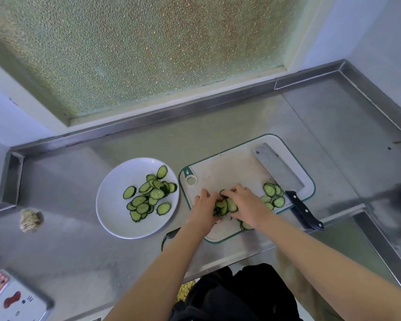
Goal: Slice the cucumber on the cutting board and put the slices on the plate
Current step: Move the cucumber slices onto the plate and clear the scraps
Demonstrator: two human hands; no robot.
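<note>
Both hands close together on the cutting board [229, 165]: left hand [203, 210] & right hand [247, 205] cup a bunch of slices [226, 205] btwn them, fingers curled round it. Some loose slices [273, 195] lie on the board just right of the hands, near the knife [285, 174], laid down w/ nobody holding it. The plate [112, 205] sits on the table [79, 239] just left of the board, w/ plated slices [148, 198] on it. Handling, as I judge: thin, light, wet, prob. slippery & floppy, so they'd slide out of a pinch. Best scooped from both sides, low at the board, squeezed gently.
</note>
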